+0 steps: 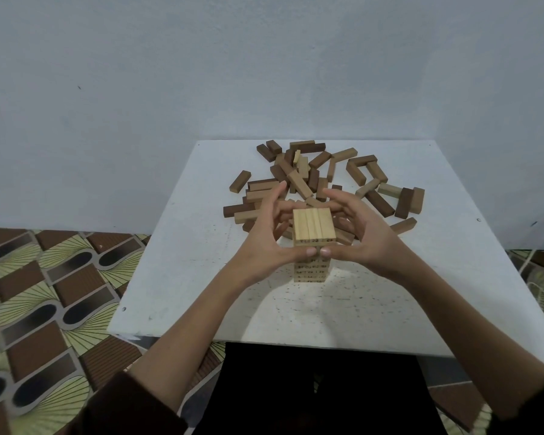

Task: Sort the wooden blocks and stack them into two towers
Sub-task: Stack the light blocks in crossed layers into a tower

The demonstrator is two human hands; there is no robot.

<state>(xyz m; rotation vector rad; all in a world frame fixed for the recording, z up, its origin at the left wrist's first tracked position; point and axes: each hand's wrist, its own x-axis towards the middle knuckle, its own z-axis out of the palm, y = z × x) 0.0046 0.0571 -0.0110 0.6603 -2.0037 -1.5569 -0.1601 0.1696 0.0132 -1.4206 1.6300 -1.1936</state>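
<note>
Our left hand curls round the tower from the left, thumb on its front face. The tower, of pale blocks, stands on the table, nearer the near edge. Our right hand clasps its right side likewise. Toward the far edge, loose blocks lie scattered.

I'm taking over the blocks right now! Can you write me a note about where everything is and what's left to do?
Left hand: cups the top of the light tower, thumb on its front face.
Right hand: does the same from the other side.
Things: the light tower stands front and centre on the white table. A mixed pile of loose blocks lies behind it.
Done: one light tower partly built.
Left: add the pile's light blocks, then build the dark tower, not yet started.
</note>
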